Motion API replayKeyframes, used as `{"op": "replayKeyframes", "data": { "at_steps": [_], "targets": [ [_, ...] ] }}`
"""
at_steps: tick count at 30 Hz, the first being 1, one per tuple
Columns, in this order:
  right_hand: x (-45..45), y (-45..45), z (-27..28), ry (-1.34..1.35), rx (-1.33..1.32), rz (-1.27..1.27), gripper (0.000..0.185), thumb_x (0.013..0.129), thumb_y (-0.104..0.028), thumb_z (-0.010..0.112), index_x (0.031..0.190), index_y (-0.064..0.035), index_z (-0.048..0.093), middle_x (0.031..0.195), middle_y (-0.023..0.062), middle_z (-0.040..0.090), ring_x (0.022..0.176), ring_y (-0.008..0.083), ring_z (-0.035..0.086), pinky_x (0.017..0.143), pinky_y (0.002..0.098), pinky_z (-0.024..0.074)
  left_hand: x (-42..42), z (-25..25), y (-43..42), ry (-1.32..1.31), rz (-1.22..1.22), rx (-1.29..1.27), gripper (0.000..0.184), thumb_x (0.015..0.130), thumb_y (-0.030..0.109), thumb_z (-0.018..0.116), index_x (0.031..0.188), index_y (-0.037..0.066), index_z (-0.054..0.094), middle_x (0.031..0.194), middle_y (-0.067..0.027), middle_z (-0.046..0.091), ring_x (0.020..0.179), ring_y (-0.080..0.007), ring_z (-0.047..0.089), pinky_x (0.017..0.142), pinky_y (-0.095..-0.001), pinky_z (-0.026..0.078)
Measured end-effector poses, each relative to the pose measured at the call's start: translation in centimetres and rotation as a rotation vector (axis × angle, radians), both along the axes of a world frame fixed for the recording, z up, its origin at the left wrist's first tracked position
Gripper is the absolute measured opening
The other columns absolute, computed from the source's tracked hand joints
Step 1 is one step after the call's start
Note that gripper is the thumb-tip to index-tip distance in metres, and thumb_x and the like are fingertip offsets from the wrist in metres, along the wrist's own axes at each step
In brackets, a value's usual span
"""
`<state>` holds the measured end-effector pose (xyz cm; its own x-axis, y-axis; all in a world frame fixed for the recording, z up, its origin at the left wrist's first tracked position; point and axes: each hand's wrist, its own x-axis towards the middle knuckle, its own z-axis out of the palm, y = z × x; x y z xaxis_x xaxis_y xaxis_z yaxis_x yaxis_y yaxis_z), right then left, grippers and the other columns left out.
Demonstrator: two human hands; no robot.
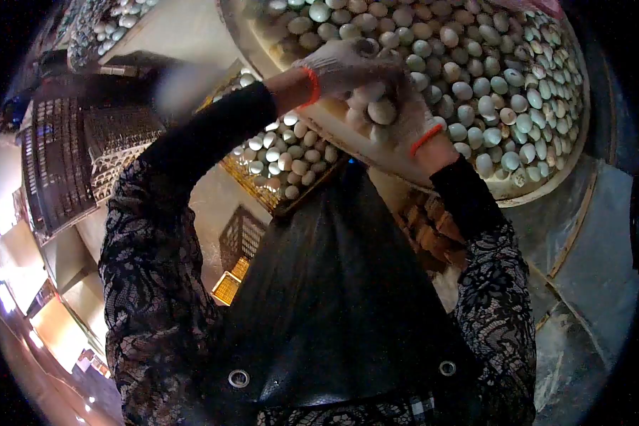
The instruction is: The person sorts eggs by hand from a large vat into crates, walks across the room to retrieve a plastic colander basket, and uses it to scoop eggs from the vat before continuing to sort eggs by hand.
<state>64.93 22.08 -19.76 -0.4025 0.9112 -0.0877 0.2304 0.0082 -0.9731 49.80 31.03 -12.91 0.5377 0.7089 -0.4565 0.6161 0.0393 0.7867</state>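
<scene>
Both my hands wear whitish knit gloves with orange-red cuffs. They meet over the near left part of a large round tub heaped with pale green and off-white eggs. My left hand reaches in from the left with curled fingers. My right hand is bent toward it from the right, its fingers closed around the far side of a small cluster. Several eggs sit between the two hands, close to the tub's inner wall. The fingertips are partly hidden where the hands overlap.
Below the tub's left rim stands a yellow crate holding more eggs. Dark plastic crates and stacked egg trays are at the left. Another heap of eggs lies at the upper left. A black apron covers my front.
</scene>
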Motion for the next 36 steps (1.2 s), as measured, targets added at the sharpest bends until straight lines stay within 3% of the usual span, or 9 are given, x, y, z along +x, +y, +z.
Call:
{"op": "replayKeyframes", "data": {
  "at_steps": [4, 7, 11, 12, 14, 22, 24, 28, 36],
  "targets": [
    [-2.5, 0.8, 5.4, 0.623, -0.430, -0.375, 0.045, 0.089, -0.040, 0.051, 0.119, -0.0069, 0.047, 0.114, 0.0083, 0.054, 0.105, 0.0193, 0.053, 0.083, 0.0330, 0.0492, -1.1, 2.2, -0.2, -0.080, -0.001, 0.106, 0.067, 0.071, 0.056, 0.065, 0.108, 0.001, 0.057, 0.089, -0.0139, 0.064, 0.077, -0.0199, 0.065, 0.064, -0.0311, 0.056],
    [-3.3, 1.7, 7.9, -0.200, 0.280, -0.023, 0.043, 0.093, -0.040, 0.042, 0.120, -0.0058, 0.047, 0.115, 0.0104, 0.054, 0.106, 0.0200, 0.053, 0.087, 0.0331, 0.0482, -3.5, 6.4, -1.2, -0.152, 0.071, 0.156, 0.064, 0.074, 0.054, 0.065, 0.107, -0.001, 0.058, 0.086, -0.0147, 0.065, 0.074, -0.0199, 0.065, 0.065, -0.0297, 0.055],
    [-7.9, 2.6, 6.4, -0.124, 0.344, -0.041, 0.040, 0.092, -0.034, 0.047, 0.121, -0.0067, 0.045, 0.116, 0.0076, 0.054, 0.103, 0.0199, 0.054, 0.088, 0.0306, 0.0469, -8.1, 10.7, -2.8, 0.033, 0.083, 0.300, 0.066, 0.080, 0.051, 0.062, 0.119, -0.001, 0.051, 0.096, -0.0159, 0.064, 0.082, -0.0187, 0.061, 0.071, -0.0317, 0.049],
    [-9.8, 1.9, 7.3, 0.332, 0.108, -0.042, 0.038, 0.092, -0.033, 0.047, 0.121, -0.0076, 0.046, 0.114, 0.0076, 0.054, 0.103, 0.0201, 0.055, 0.087, 0.0304, 0.0469, -9.7, 11.6, -3.8, -0.017, 0.142, 0.250, 0.066, 0.079, 0.051, 0.063, 0.119, -0.001, 0.051, 0.095, -0.0156, 0.064, 0.082, -0.0192, 0.061, 0.072, -0.0314, 0.049],
    [-12.0, 1.4, 7.6, 0.001, 0.513, 0.013, 0.032, 0.091, -0.024, 0.050, 0.120, -0.0098, 0.047, 0.113, 0.0082, 0.054, 0.104, 0.0199, 0.054, 0.090, 0.0306, 0.0455, -12.0, 12.5, -5.7, 0.088, 0.300, 0.161, 0.061, 0.084, 0.048, 0.059, 0.121, 0.001, 0.050, 0.100, -0.0119, 0.063, 0.086, -0.0190, 0.060, 0.074, -0.0301, 0.050],
    [-19.9, -4.5, 1.9, 0.382, 0.033, 0.124, 0.053, 0.088, -0.031, 0.056, 0.131, -0.0058, 0.039, 0.129, 0.0072, 0.045, 0.113, 0.0170, 0.047, 0.094, 0.0308, 0.0437, -21.3, -1.1, -12.3, -0.018, 0.474, 0.109, 0.070, 0.075, 0.052, 0.066, 0.117, -0.003, 0.053, 0.098, -0.0201, 0.064, 0.085, -0.0235, 0.065, 0.073, -0.0320, 0.053],
    [-20.0, -5.7, 1.2, 0.720, -0.855, -0.135, 0.038, 0.089, -0.026, 0.049, 0.124, -0.0106, 0.046, 0.126, 0.0052, 0.048, 0.109, 0.0195, 0.050, 0.091, 0.0303, 0.0440, -20.5, -3.8, -12.9, -0.079, 0.501, -0.067, 0.075, 0.073, 0.054, 0.066, 0.121, -0.002, 0.050, 0.102, -0.0186, 0.063, 0.091, -0.0262, 0.063, 0.078, -0.0336, 0.051],
    [-17.2, -4.9, -10.6, 0.620, -1.169, -0.311, 0.035, 0.091, -0.040, 0.045, 0.112, -0.0145, 0.058, 0.108, 0.0046, 0.060, 0.095, 0.0187, 0.057, 0.081, 0.0291, 0.0469, -17.4, -12.3, -12.5, -0.003, 0.439, 0.061, 0.063, 0.078, 0.047, 0.064, 0.123, 0.007, 0.051, 0.107, -0.0168, 0.061, 0.096, -0.0261, 0.060, 0.085, -0.0341, 0.047],
    [-13.3, -6.5, -25.5, 0.466, -0.848, -0.684, 0.039, 0.092, -0.036, 0.046, 0.116, -0.0066, 0.054, 0.110, 0.0085, 0.057, 0.100, 0.0200, 0.054, 0.086, 0.0306, 0.0459, -13.7, -22.8, -11.5, -0.145, 0.269, 0.118, 0.065, 0.075, 0.045, 0.065, 0.124, 0.005, 0.049, 0.115, -0.0178, 0.055, 0.105, -0.0314, 0.053, 0.091, -0.0348, 0.044]
  ]
}}
